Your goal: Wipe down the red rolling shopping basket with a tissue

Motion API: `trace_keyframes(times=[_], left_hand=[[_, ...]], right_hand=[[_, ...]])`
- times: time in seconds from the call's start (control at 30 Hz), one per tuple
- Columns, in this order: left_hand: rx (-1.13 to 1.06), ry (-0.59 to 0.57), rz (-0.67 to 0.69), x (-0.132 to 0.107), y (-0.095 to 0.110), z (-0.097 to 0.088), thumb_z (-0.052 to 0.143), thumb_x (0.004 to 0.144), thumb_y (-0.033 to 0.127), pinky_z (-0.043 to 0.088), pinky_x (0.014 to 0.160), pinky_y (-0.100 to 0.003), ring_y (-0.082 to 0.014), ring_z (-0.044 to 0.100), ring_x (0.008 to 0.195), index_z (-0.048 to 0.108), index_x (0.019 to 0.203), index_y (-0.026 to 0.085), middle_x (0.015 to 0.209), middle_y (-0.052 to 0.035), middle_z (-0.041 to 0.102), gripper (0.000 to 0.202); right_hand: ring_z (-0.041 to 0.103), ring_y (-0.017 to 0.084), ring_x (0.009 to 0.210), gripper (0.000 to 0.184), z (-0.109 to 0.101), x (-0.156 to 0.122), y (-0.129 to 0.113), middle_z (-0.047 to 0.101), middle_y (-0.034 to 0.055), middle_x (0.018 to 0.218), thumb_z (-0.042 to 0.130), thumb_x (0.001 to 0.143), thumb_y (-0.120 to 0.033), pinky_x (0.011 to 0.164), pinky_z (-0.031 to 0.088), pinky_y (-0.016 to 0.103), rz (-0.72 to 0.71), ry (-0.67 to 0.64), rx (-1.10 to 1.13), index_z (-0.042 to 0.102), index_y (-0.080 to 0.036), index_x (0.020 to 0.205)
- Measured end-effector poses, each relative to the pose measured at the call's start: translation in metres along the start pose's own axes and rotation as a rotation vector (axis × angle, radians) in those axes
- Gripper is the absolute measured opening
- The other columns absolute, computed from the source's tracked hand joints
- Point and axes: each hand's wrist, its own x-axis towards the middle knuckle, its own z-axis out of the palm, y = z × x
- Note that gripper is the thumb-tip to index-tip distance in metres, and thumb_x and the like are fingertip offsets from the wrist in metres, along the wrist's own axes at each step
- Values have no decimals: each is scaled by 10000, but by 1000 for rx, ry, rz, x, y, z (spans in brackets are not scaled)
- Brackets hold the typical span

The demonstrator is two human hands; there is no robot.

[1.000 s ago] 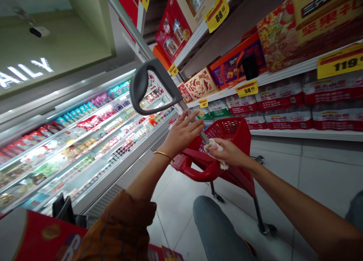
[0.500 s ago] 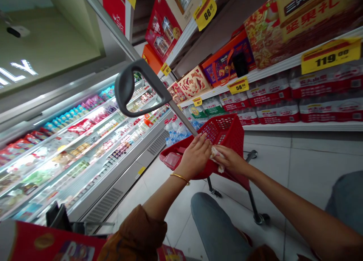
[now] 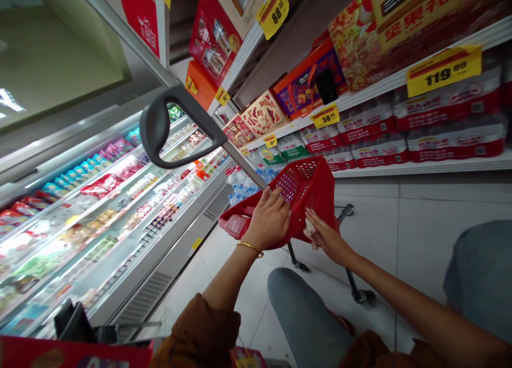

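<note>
The left hand [image 3: 268, 220] lies spread on a red plastic mesh basket cart [image 3: 316, 194]. The right hand [image 3: 326, 238] pinches a small white tissue [image 3: 309, 228] against it. The cart's long grey metal handle [image 3: 150, 125] points up and left, toward a glass food fridge [image 3: 120, 208].

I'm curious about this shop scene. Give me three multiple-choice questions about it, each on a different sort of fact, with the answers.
1. Which wrist wears the gold bangle?
A. left
B. right
C. neither

2. What colour is the mesh shopping basket?
A. blue
B. green
C. red

3. What is the right hand pressing against the basket?
A. a price tag
B. a pale crumpled cloth
C. a water bottle

Answers:
1. A, the bangle circles the wrist behind the left hand.
2. C, its mesh walls are red.
3. B, the cloth shows under the fingertips.
</note>
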Motion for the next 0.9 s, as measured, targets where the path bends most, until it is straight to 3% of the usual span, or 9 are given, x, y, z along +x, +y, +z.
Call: trace_keyframes(times=[0.17,0.3,0.37,0.47,0.57,0.7,0.9], left_hand=[[72,-20,21,0,2,-1,457,897,230,214,1182,-490,-262,441,1299,644,1122,120,1164,-123,648,312],[155,-114,77,4,15,2,414,894,220,186,1181,-499,-272,484,1259,590,1200,21,1243,-194,612,405],[197,-169,41,7,25,6,386,891,199,183,1163,-538,-295,500,1238,579,1208,-6,1246,-220,603,423],[190,-233,-44,9,39,12,380,894,188,219,1135,-522,-306,498,1236,552,1229,-36,1260,-250,583,439],[162,-270,-58,10,48,17,386,885,155,273,1108,-483,-291,536,1177,553,1214,-63,1199,-273,607,429],[180,-293,-122,10,56,22,379,877,114,347,1047,-503,-297,569,1083,571,1189,-63,1098,-269,643,407],[193,-288,-243,3,67,39,372,878,85,379,1032,-503,-314,546,1140,480,1278,-99,1161,-305,603,453]], right_hand=[[250,220,1432,603,7,14,-25,247,82,1560,413,963,-385,1175,247,463,32,232,40,172,-263,1502],[322,222,1399,462,7,38,-55,316,84,1524,465,947,-350,1161,284,466,-79,447,40,384,-263,1394],[331,223,1395,367,10,42,-61,321,65,1525,437,960,-331,1159,293,458,-68,468,33,490,-265,1317],[278,218,1422,392,21,37,-54,331,42,1526,360,984,-293,1164,286,466,-50,438,39,472,-281,1360],[197,215,1449,478,34,26,-37,302,34,1541,330,990,-238,1167,265,504,-78,414,4,310,-307,1462],[119,226,1462,564,46,14,-19,266,42,1555,332,981,-179,1150,283,544,-150,368,-77,163,-325,1499],[127,257,1456,571,56,-8,12,290,91,1541,341,979,-191,1127,306,585,-127,309,-172,140,-271,1508]])
